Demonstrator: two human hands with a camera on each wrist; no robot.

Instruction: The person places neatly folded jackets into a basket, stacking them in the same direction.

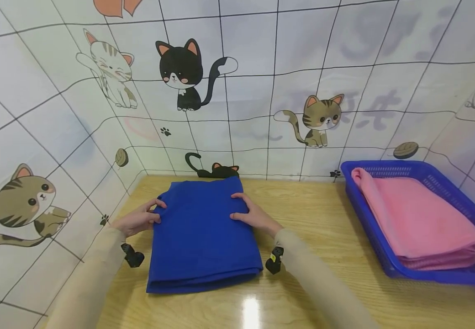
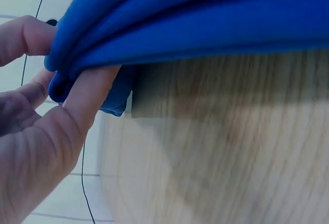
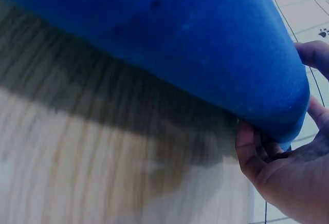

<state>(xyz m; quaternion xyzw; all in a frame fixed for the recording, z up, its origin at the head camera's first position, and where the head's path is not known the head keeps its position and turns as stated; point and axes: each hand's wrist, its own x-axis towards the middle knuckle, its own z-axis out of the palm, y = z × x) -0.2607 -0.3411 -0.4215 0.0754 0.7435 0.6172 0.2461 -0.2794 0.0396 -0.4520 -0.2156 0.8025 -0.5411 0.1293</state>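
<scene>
A folded blue cloth [image 1: 204, 228] lies in front of me, with several layers showing along its near edge. My left hand [image 1: 138, 219] pinches its left side; in the left wrist view the thumb [image 2: 90, 98] is tucked under the layered edge and fingers lie over it. On the opposite side, my right hand [image 1: 259, 218] grips the rounded right edge. The right wrist view shows that side of the cloth [image 3: 205, 44] raised off the wood, between digits below and above it. Part of each hand is hidden by the cloth.
To the right stands a blue plastic basket [image 1: 369, 233] holding a folded pink cloth [image 1: 422, 214]. A light wooden table [image 1: 303, 205] lies under everything. White walls [image 1: 254, 109] with grid lines and cartoon cats close off the back and sides.
</scene>
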